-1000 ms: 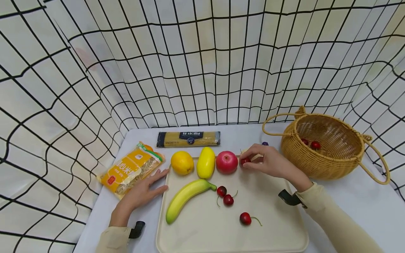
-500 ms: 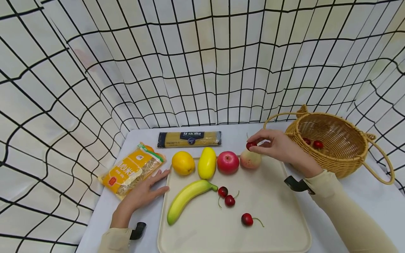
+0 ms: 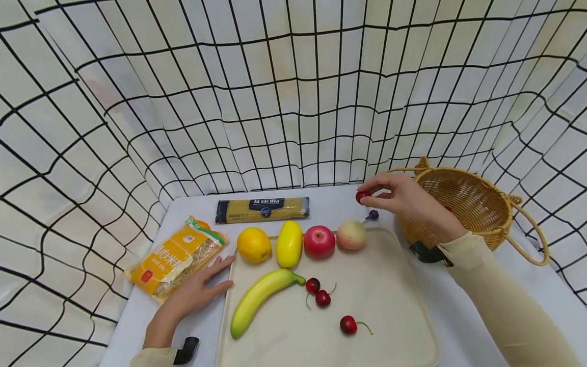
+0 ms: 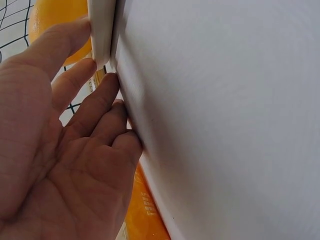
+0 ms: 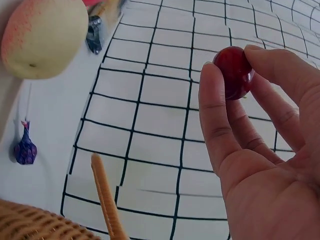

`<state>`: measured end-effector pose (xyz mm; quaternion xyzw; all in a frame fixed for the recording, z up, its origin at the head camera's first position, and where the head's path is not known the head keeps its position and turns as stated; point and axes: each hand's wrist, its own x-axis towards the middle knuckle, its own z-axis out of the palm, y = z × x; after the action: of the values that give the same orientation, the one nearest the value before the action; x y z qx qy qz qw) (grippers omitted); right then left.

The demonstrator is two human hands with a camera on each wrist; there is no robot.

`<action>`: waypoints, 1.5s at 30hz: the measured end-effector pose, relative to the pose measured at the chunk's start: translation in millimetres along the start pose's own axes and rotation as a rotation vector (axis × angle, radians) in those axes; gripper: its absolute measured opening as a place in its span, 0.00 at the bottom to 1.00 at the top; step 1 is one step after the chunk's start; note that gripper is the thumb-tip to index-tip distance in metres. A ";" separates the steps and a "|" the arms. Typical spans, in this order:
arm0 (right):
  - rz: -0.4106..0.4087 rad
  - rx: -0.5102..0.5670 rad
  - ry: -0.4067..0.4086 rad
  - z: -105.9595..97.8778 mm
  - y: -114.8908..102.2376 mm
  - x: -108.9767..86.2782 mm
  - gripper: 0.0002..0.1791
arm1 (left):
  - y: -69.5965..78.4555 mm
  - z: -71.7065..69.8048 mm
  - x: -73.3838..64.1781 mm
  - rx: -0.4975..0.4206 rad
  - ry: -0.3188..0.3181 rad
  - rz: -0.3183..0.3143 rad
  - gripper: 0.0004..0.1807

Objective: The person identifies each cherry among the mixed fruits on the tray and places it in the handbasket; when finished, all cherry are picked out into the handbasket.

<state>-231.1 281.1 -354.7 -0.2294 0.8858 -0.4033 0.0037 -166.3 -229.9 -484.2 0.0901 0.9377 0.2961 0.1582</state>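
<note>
My right hand [image 3: 398, 198] pinches a dark red cherry [image 5: 233, 72] between thumb and fingertips, raised beyond the tray's far right corner and left of the wicker basket [image 3: 468, 224]. My left hand [image 3: 194, 293] lies relaxed at the left edge of the beige tray [image 3: 380, 285], fingertips at the rim, as the left wrist view also shows. On the tray, a banana [image 3: 261, 300] curves at the left, with two cherries [image 3: 323, 298] by its stem end and a third cherry [image 3: 348, 324] nearer the front. Inside the basket a bit of red shows, mostly hidden by my right wrist.
Along the tray's far edge sit an orange [image 3: 254, 245], a yellow mango-shaped fruit [image 3: 289, 243], a red apple [image 3: 319, 241] and a peach [image 3: 351, 235]. Behind lies a spaghetti pack [image 3: 262, 210]. A yellow food bag [image 3: 176, 257] is at left, a purple-wrapped lollipop [image 5: 25, 147] behind the peach.
My right hand has lifted the cherry from beside the apple up and away past the peach, uncovering the peach and lollipop. My left hand stays at the tray's edge.
</note>
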 end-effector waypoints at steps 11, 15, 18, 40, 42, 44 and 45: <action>0.171 -0.059 0.049 -41.2 12.3 -2.9 0.16 | -1.9 2.0 -4.9 -0.019 -0.021 -0.030 0.39; 0.209 -0.039 0.067 -57.3 17.2 -5.8 0.18 | -1.8 2.0 -3.8 -0.007 -0.007 -0.005 0.39; 0.226 -0.046 0.083 -66.2 19.4 -6.0 0.20 | -0.8 1.4 -2.7 -0.001 0.002 0.005 0.39; 0.237 -0.002 0.094 -106.3 64.1 -19.5 0.19 | 1.4 -2.9 -0.1 0.025 -0.010 -0.020 0.39; 0.260 0.001 0.098 -109.8 69.5 -20.4 0.21 | 0.7 -2.1 -0.2 0.011 -0.010 -0.028 0.39; 0.285 -0.005 0.100 -112.9 74.8 -21.9 0.22 | -0.1 -1.3 -0.6 -0.004 -0.007 -0.032 0.39; 0.300 -0.005 0.097 -114.3 77.5 -22.8 0.23 | -0.4 -1.0 -1.0 -0.010 -0.006 -0.027 0.39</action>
<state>-263.9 416.0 -337.1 -0.0750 0.9102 -0.4067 0.0207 -165.8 -231.1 -483.4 0.0774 0.9369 0.2984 0.1652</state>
